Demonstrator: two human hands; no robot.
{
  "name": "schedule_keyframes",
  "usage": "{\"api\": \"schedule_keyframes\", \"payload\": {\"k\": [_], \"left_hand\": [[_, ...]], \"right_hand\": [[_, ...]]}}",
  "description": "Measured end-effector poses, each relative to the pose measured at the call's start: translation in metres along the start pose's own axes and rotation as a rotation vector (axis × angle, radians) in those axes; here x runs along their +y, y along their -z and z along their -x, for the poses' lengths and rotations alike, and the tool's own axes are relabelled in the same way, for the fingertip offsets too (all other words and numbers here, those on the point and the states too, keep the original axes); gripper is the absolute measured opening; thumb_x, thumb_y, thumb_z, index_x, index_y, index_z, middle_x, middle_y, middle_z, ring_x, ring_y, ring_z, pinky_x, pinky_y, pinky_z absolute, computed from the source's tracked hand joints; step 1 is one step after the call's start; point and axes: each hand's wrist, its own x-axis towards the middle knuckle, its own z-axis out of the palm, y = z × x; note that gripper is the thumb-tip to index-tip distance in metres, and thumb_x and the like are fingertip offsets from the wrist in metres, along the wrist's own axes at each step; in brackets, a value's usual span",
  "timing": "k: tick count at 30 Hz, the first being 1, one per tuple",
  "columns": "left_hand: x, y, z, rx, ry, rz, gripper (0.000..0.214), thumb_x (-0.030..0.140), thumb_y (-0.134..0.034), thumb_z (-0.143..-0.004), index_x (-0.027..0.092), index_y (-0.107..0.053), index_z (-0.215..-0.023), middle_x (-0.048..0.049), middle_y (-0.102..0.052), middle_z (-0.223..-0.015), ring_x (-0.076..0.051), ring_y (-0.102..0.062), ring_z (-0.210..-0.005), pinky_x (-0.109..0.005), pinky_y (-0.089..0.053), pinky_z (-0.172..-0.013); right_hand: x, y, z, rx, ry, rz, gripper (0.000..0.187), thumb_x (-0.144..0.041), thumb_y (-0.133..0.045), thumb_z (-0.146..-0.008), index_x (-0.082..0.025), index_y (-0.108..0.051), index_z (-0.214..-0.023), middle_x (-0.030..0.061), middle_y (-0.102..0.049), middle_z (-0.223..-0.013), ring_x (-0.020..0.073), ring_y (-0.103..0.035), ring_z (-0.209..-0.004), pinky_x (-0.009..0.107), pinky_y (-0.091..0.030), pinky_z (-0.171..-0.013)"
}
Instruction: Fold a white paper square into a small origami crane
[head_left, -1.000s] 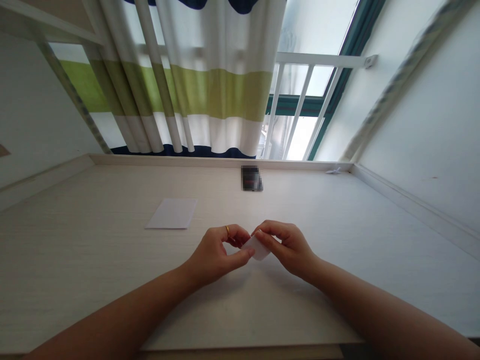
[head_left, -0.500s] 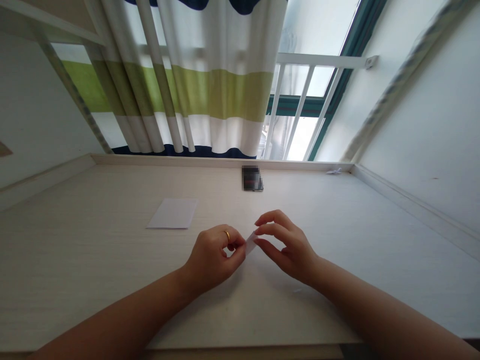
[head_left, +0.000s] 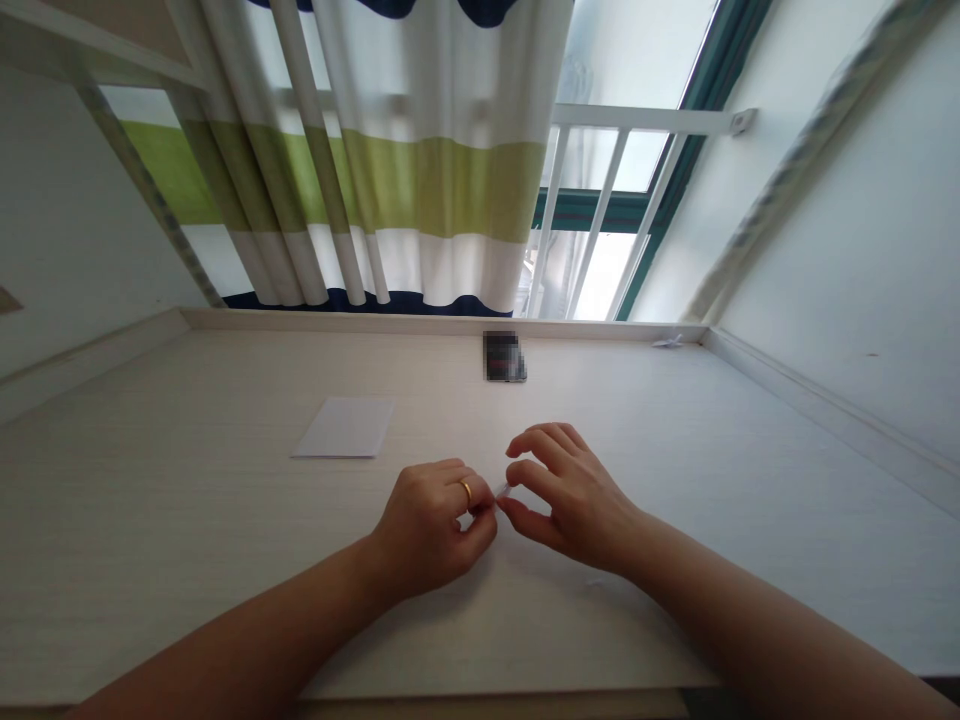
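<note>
Pinched in the fingertips of my left hand (head_left: 439, 520), which wears a gold ring, is a small strip of white paper (head_left: 503, 491). Only a narrow bit of the paper shows between the two hands; the rest is hidden by the fingers. My right hand (head_left: 574, 495) has its thumb and index finger on either side of the strip's exposed end, its other fingers curled above. Both hands are just over the pale wooden tabletop (head_left: 420, 640). Beyond my left hand lies a flat stack or sheet of white paper (head_left: 345, 428).
A dark, blurred-out object (head_left: 505, 356) lies by the raised back edge (head_left: 360, 321). A small white paper piece (head_left: 669, 342) sits in the far right corner, and a tiny white scrap (head_left: 595, 581) near my right wrist. Striped curtains (head_left: 450, 190) and a white railing (head_left: 645, 120) stand behind.
The paper strip has turned and shows less between the hands. My left hand has rolled slightly forward and right; my right thumb and fingers have shifted a little left and down.
</note>
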Motion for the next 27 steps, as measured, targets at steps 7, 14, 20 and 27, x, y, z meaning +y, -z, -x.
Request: {"api": "schedule_keyframes", "payload": {"k": [7,14,20,27], "left_hand": [[0.006,0.000,-0.001,-0.038,0.183,0.116,0.011,0.011,-0.049,-0.064,0.015,-0.055,-0.055,0.0007,-0.055,-0.050,-0.008,-0.047,-0.047,-0.019,-0.037,-0.047],[0.007,0.003,-0.001,-0.060,0.333,0.237,0.012,0.016,-0.053,-0.065,0.015,-0.055,-0.053,0.0002,-0.056,-0.050,-0.009,-0.049,-0.047,-0.016,-0.032,-0.038],[0.006,0.004,-0.001,-0.067,0.343,0.272,0.011,0.014,-0.053,-0.065,0.014,-0.057,-0.055,-0.0004,-0.057,-0.051,-0.009,-0.050,-0.049,-0.016,-0.035,-0.041],[0.008,0.006,-0.002,-0.084,0.391,0.328,0.011,0.016,-0.054,-0.065,0.015,-0.060,-0.056,-0.0004,-0.059,-0.052,-0.010,-0.051,-0.049,-0.017,-0.037,-0.043]], "right_hand": [[-0.003,0.005,-0.002,-0.023,0.046,0.141,0.016,-0.028,-0.046,-0.079,-0.017,-0.055,-0.074,0.0087,-0.058,-0.084,0.0203,-0.048,-0.082,0.039,-0.034,-0.074],[-0.004,0.007,0.001,-0.027,-0.235,-0.199,0.014,-0.026,-0.053,-0.074,-0.017,-0.049,-0.084,0.0066,-0.055,-0.081,0.0188,-0.048,-0.079,0.035,-0.040,-0.071],[0.007,0.007,0.001,-0.139,-0.353,-0.604,0.014,-0.024,-0.050,-0.079,-0.017,-0.052,-0.091,0.0063,-0.056,-0.091,0.0164,-0.051,-0.084,0.031,-0.042,-0.073],[0.010,0.004,-0.003,-0.149,-0.419,-0.854,0.012,-0.025,-0.051,-0.079,-0.016,-0.055,-0.072,0.0019,-0.056,-0.071,0.0130,-0.051,-0.070,0.026,-0.043,-0.064]]}}
